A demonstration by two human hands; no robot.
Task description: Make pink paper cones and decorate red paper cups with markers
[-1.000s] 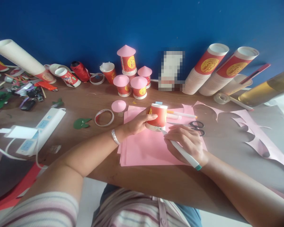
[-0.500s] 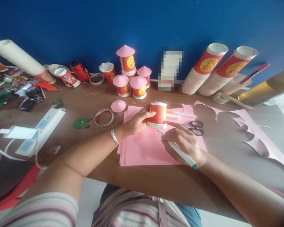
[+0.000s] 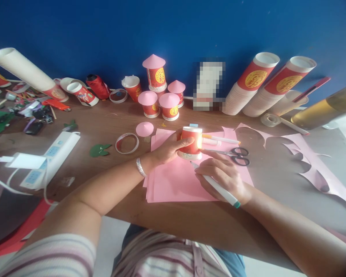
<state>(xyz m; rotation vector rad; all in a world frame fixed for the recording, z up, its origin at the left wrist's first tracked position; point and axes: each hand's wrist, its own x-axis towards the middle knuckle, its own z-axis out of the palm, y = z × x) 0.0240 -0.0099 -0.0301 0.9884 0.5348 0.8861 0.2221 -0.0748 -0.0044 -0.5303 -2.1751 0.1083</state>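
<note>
My left hand (image 3: 170, 149) grips a red paper cup (image 3: 192, 139) from its left side, thumb across the front. Green marks show on the cup's white lower band. In my right hand (image 3: 223, 173) is a white marker (image 3: 219, 187) with a green end, its grey tip just below the cup and apart from it. A fingertip of that hand lies close to the cup's lower right. Beneath both hands lies a stack of pink paper (image 3: 173, 188). Scissors (image 3: 239, 156) with black handles, an orange pen (image 3: 222, 139) and a pale pink marker (image 3: 212, 142) are just beyond my right hand.
Several red cups with pink cone tops (image 3: 169, 100) stand by the blue wall. Stacked cups (image 3: 255, 77) lean at the right near a tape roll (image 3: 270, 119). Cut pink scraps (image 3: 317, 173) lie right. A power strip (image 3: 50, 159), paper ring (image 3: 127, 143) and green cutout (image 3: 99, 150) lie left.
My left hand has turned the cup a little, its thumb now further across the front and the green marks shifted left. The marker tip has moved slightly left and down.
</note>
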